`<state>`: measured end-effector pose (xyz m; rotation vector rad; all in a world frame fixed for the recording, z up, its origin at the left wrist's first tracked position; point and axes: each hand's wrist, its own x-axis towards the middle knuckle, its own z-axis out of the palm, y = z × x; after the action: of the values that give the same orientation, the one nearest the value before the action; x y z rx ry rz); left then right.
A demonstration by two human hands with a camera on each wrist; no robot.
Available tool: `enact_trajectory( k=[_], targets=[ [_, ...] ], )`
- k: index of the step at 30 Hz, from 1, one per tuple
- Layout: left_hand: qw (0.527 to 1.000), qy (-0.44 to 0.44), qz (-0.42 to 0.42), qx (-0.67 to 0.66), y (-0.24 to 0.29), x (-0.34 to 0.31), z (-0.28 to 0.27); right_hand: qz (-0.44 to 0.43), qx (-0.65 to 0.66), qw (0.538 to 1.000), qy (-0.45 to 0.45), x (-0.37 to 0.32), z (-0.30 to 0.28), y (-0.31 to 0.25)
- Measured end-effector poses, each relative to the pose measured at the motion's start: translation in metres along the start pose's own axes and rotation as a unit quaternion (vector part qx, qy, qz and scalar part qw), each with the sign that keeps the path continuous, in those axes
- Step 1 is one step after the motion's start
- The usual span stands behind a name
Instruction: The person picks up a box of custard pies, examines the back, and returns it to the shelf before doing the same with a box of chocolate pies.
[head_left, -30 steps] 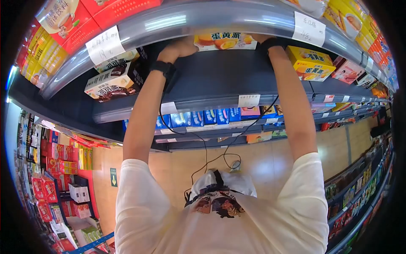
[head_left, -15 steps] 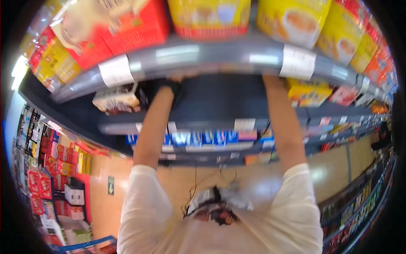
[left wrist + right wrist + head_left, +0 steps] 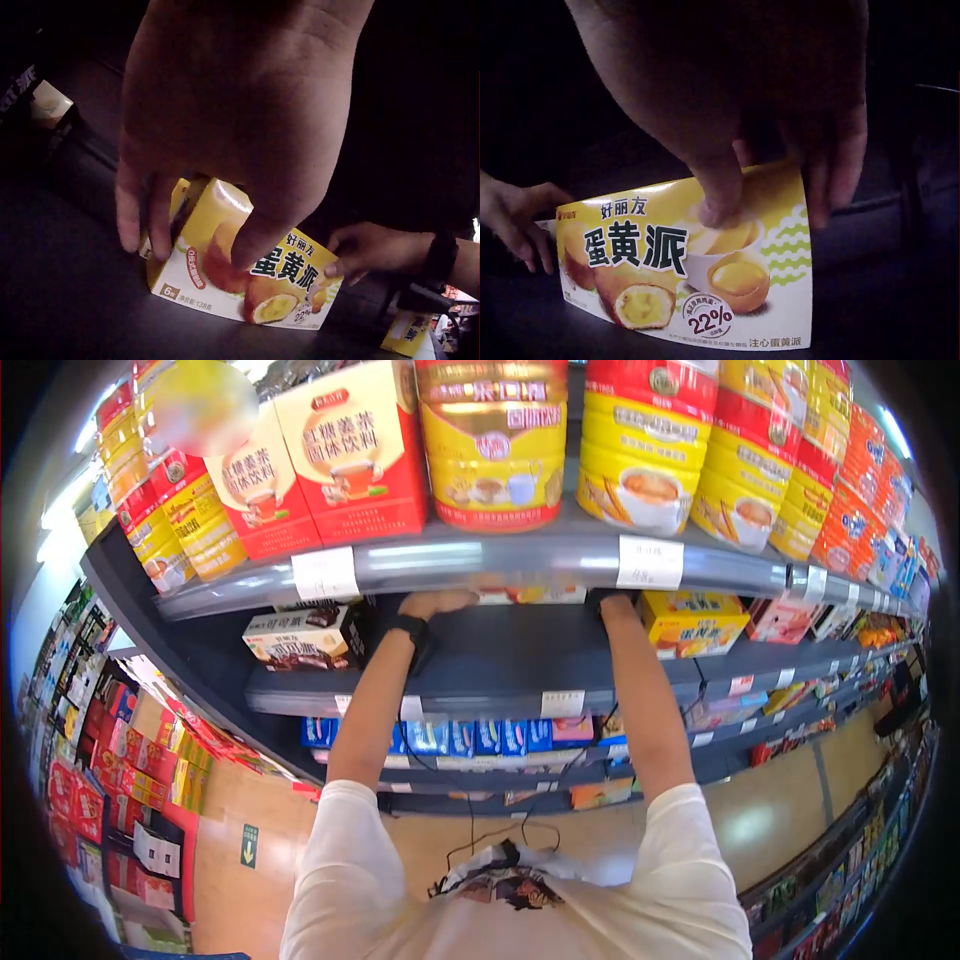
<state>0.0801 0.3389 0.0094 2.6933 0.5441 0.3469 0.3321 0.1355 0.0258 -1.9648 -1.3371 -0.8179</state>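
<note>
A yellow and white box of egg yolk pies (image 3: pixel 637 262) stands on the dark shelf, its printed front facing out. My left hand (image 3: pixel 240 127) grips its left end, thumb on the front and fingers round the side. At the other end my right hand (image 3: pixel 757 127) holds it, thumb pressed on the front and fingers over the right side. A second yellow box (image 3: pixel 180 195) shows partly behind the first in the left wrist view. In the head view the upper shelf hides most of the held box and much of the right hand.
The upper shelf edge (image 3: pixel 480 563) runs low over both wrists, with yellow canisters (image 3: pixel 495 470) and red boxes (image 3: pixel 355 470) above it. On my shelf, cocoa pie boxes (image 3: pixel 305 640) stand left and another yellow pie box (image 3: pixel 695 625) right. Blue packs (image 3: pixel 490 737) line the shelf below.
The head view has tilted up, showing more of the upper shelf. Less of the held box shows under the shelf edge than a second ago. Both arms still reach in.
</note>
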Motion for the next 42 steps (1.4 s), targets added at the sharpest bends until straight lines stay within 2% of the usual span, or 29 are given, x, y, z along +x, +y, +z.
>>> enact_trajectory(
  k=[2,6,7,8,10,12,13,15,21,24,27,31,32,34,40,41,42],
  targets=[
    [0.995,-0.06,-0.073,-0.031,0.055,-0.027,-0.036,-0.001,0.015,1.0,0.017,-0.002,0.002,0.003],
    [0.998,0.011,0.039,-0.045,0.012,-0.016,-0.005,-0.009,0.049,0.996,0.068,-0.006,0.008,0.003],
    [0.998,-0.023,-0.004,-0.056,0.027,-0.024,-0.014,-0.015,0.044,0.997,0.059,-0.005,0.009,0.003],
    [0.999,0.009,0.005,-0.044,0.035,-0.029,-0.014,-0.022,0.032,0.999,0.037,-0.006,0.011,0.003],
    [0.998,-0.041,-0.012,-0.048,0.046,-0.03,-0.021,-0.051,-0.028,0.998,-0.037,0.003,0.005,0.008],
    [0.999,-0.028,-0.004,-0.046,0.027,-0.016,-0.008,0.031,-0.052,0.978,-0.199,0.006,-0.012,-0.009],
    [0.999,0.015,-0.024,-0.024,0.033,-0.02,-0.005,0.027,-0.063,0.981,-0.184,0.0,-0.014,-0.013],
    [0.999,-0.013,-0.027,-0.041,0.042,-0.021,-0.011,0.011,-0.087,0.986,-0.14,0.003,-0.02,-0.018],
    [0.998,-0.004,-0.031,-0.057,0.043,-0.032,-0.013,0.058,-0.042,0.981,-0.179,0.001,-0.02,-0.018],
    [0.998,0.012,-0.021,-0.063,0.044,-0.034,-0.013,0.044,-0.051,0.984,-0.166,-0.002,-0.031,-0.026],
    [0.997,0.005,-0.035,-0.071,0.048,-0.042,-0.013,0.051,-0.04,0.978,-0.201,-0.002,-0.031,-0.024],
    [0.998,0.025,-0.041,-0.048,0.056,-0.043,-0.016,0.007,-0.014,0.987,-0.161,-0.003,-0.021,-0.014],
    [0.997,0.012,-0.058,-0.055,0.06,-0.047,-0.019,0.032,-0.004,0.983,-0.18,-0.004,-0.023,-0.014],
    [0.998,0.047,-0.023,-0.042,0.047,-0.041,-0.009,0.028,-0.021,0.987,-0.157,-0.008,-0.014,-0.009],
    [0.998,-0.024,-0.009,-0.05,0.045,-0.038,-0.027,0.026,-0.028,0.986,-0.16,-0.006,0.0,0.008],
    [0.997,0.003,0.041,-0.062,0.034,-0.032,-0.022,0.033,-0.02,0.983,-0.18,-0.003,0.0,0.019],
    [0.994,0.07,0.055,-0.059,0.024,-0.027,-0.015,0.039,-0.011,0.979,-0.202,-0.004,-0.01,0.021]
  ],
)
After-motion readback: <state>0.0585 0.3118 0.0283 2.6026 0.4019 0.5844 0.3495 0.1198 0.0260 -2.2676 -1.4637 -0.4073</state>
